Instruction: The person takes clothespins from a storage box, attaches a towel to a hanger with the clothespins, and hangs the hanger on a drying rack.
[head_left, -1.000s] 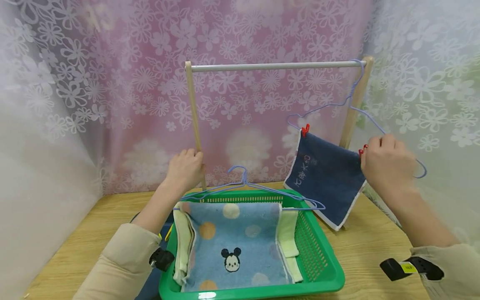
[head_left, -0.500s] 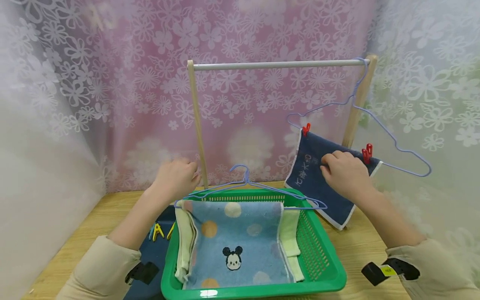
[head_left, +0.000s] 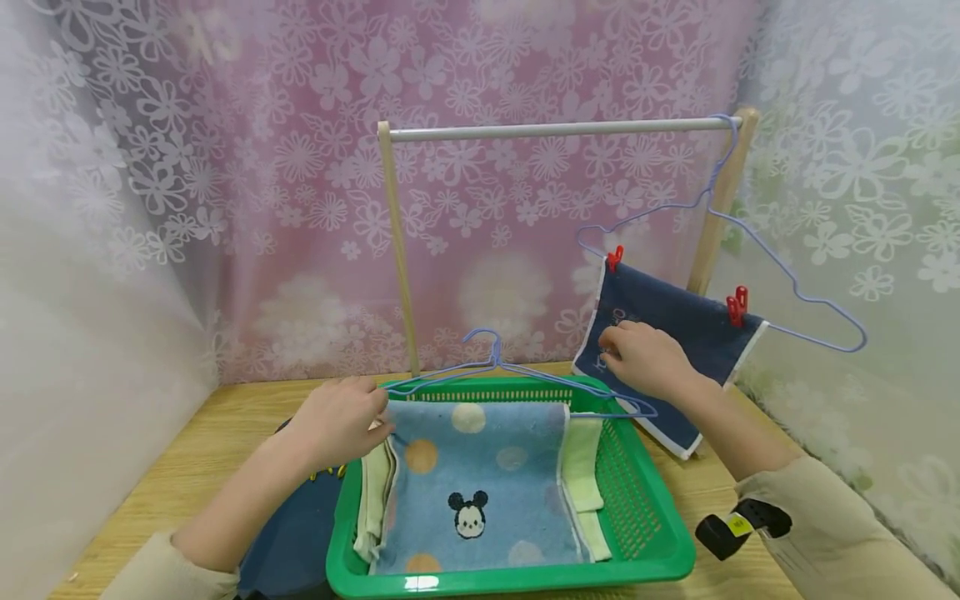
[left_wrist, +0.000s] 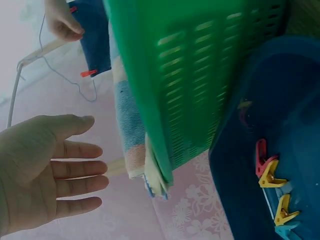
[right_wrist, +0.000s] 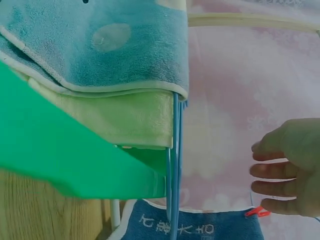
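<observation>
My left hand (head_left: 336, 423) is beside the left end of the blue hangers (head_left: 497, 354), its fingers straight in the left wrist view and nothing in them. A light blue dotted towel (head_left: 487, 475) with a mouse face lies over the green basket (head_left: 600, 568), with pale yellow cloths (head_left: 583, 467) beneath it. In front of a navy towel (head_left: 675, 308) is my right hand (head_left: 648, 360), fingers loosely bent and holding nothing. That towel is fixed by two red clothespins (head_left: 737, 306) to a tilted purple-blue hanger (head_left: 780, 258) hooked at the rod's right end.
A metal rod (head_left: 555, 130) on wooden posts (head_left: 401, 267) stands behind the basket. Left of the basket is a dark blue tub (head_left: 292, 533), with yellow, red and teal clothespins (left_wrist: 282, 210) inside. Floral curtains (head_left: 315, 208) enclose the wooden table (head_left: 180, 467).
My right hand has let go at the right red clothespin and moved left and down across the navy towel. My left hand has lowered toward the hangers in the basket.
</observation>
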